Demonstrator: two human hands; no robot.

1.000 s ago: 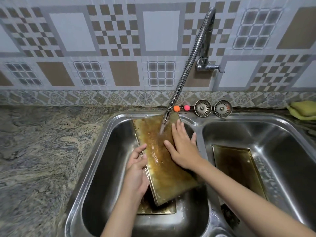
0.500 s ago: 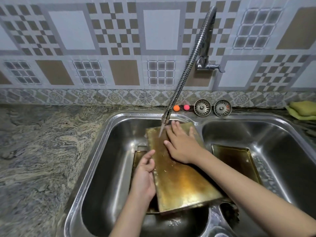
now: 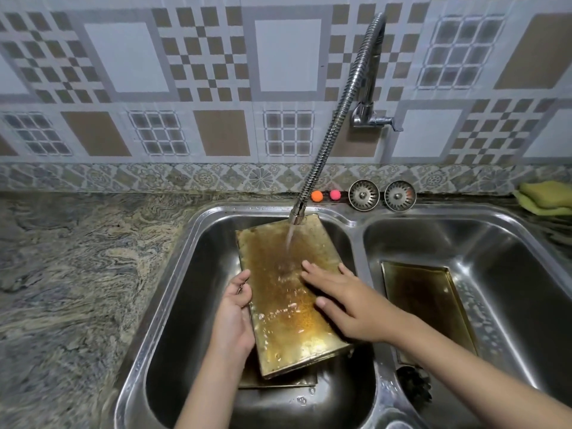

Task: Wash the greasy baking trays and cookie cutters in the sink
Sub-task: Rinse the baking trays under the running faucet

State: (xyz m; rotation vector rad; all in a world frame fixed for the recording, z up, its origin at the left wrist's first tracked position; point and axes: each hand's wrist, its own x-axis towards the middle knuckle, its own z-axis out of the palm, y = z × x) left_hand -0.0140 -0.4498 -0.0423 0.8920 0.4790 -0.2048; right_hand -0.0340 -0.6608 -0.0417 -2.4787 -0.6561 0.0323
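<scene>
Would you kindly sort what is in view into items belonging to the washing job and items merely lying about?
In the job:
held tray
left hand
right hand
tap spout
tray in right basin
tray underneath

Lying about:
two strainers
orange and pink balls
green sponges

Stone counter (image 3: 77, 274) w/ swirly gray and tan lines holds a shiny double sink (image 3: 356, 222). At the back edge, by the wall, sit an orange ball (image 3: 316, 196) & a pink ball (image 3: 335, 195), close together. Just right of them stand 2 round metal strainers (image 3: 364, 195). Far right on the counter lie yellow-green sponges (image 3: 546, 198), stacked.
</scene>
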